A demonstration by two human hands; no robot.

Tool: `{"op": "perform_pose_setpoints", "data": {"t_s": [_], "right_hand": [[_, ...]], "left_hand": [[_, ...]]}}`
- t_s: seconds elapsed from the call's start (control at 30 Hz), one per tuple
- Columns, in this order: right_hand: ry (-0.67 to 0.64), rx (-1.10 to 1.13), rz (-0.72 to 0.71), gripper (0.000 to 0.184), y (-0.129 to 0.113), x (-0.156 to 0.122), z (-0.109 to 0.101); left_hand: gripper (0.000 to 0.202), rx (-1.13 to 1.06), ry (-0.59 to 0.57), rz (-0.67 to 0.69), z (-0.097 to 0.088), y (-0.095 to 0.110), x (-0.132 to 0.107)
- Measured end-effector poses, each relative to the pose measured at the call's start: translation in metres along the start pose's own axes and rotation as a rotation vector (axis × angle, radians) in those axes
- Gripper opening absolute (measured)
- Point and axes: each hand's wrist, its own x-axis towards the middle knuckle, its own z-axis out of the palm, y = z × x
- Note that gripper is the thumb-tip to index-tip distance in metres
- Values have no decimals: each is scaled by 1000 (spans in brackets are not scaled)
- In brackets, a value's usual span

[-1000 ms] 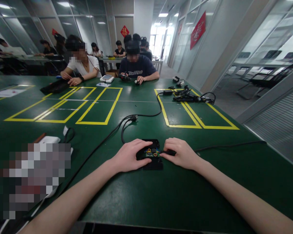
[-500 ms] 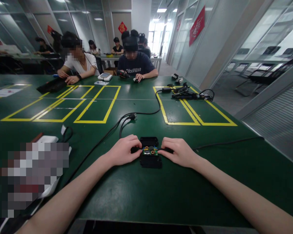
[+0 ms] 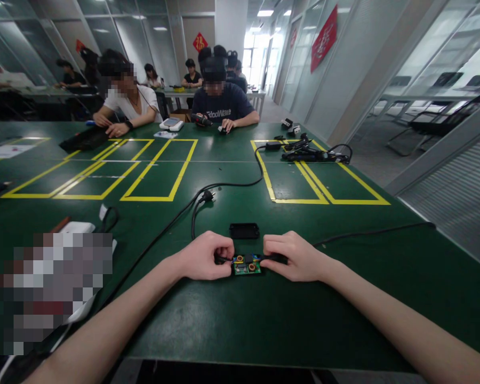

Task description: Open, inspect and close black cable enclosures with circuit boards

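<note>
A small green circuit board with copper coils and coloured wires is in front of me, between my two hands. My left hand is closed in a pinch on the black cable at the board's left end. On the other side, my right hand pinches the black cable at the right end. Under the board, the near black case half is almost fully covered; whether the board is fully seated in it I cannot tell. Just beyond lies the other black case half, its inside facing up.
A black power plug and its cord lie ahead to the left. Bundled black cables are at the far right, inside yellow tape outlines. At left is a blurred-out item. Two people work across the green table.
Both hands have brought the circuit board towards me, from between the two case halves to over the near one. The plug has slid slightly left and nearer.
</note>
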Motion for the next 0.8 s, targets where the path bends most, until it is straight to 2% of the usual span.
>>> {"op": "perform_pose_setpoints", "data": {"t_s": [0.1, 0.23, 0.5, 0.63, 0.8], "right_hand": [[-56, 17, 73, 27, 2, 0, 1], [-54, -19, 125, 24, 9, 0, 1], [-6, -39, 120, 22, 17, -2, -3], [-18, -25, 123, 17, 16, -3, -4], [-46, -68, 82, 18, 16, -3, -3]], "left_hand": [[6, 48, 31, -27, 1, -2, 1], [4, 164, 67, -33, 1, -3, 3], [7, 207, 106, 5, 3, -8, 5], [5, 163, 127, -25, 4, -10, 5], [13, 266, 108, 12, 3, -10, 6]]}}
